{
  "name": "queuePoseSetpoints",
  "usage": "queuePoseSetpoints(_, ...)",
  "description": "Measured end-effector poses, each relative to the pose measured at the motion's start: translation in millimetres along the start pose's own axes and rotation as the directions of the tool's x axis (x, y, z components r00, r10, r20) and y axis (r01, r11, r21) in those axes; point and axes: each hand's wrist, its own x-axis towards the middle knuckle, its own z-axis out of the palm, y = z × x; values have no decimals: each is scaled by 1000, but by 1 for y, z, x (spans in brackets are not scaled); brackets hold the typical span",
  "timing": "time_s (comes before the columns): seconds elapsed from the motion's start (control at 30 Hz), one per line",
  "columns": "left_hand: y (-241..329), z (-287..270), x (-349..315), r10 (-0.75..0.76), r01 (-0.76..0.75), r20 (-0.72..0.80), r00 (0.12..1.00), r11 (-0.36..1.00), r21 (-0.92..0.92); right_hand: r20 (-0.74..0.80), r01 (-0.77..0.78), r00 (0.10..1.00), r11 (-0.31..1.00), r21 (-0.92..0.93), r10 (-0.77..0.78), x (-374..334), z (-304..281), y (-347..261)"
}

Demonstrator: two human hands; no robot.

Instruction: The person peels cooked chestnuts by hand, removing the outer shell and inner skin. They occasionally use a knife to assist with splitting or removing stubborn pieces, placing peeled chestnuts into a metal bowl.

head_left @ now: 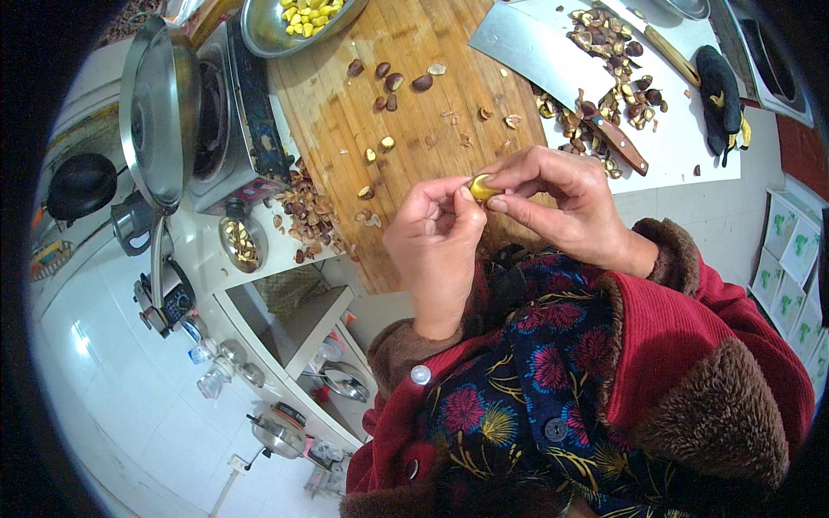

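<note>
Over the near edge of a wooden cutting board (345,104), a yellowish peeled or partly peeled chestnut (484,186) is pinched between the fingertips of both hands. My left hand (439,246) grips it from the left, thumb and forefinger together. From the other side my right hand (563,207) closes on it, partly covering its right end. Several brown unpeeled chestnuts (422,83) lie farther up the board. Nearer are a few chestnuts with pale flesh showing, one a cut chestnut (387,142), among bits of shell.
A metal bowl (259,45) of yellow kernels stands at the far left. On the right lie a cleaver (540,60), a wooden-handled knife (615,142), a shell heap (604,39) and dark gloves (717,95). Shells (306,207), a small dish (259,250) and a gas stove (229,112) are left.
</note>
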Motion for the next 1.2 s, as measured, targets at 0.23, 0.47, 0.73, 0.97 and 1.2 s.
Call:
queuePoseSetpoints(0.23, -2, -1, 2, -121, 105, -37, 992, 950, -295, 10, -77, 997, 918, 389, 79, -3, 7, 17)
queuePoseSetpoints(0.47, 7, 0, 4, -211, 221, 80, 974, 824, -522, 21, -131, 990, 868, 479, 138, 2, 3, 19)
queuePoseSetpoints(0.73, 7, -7, 4, -150, 172, 114, 982, 961, -217, -28, -62, 996, 909, 412, 81, 3, 1, 13)
queuePoseSetpoints(0.97, 6, -3, 4, -106, 118, 102, 989, 985, -127, -28, -66, 997, 948, 311, 78, 0, -2, 16)
queuePoseSetpoints(1.2, 11, 6, 1, 32, -32, -7, 999, 999, -8, -31, -127, 990, 959, 254, 139, -4, 0, 11)
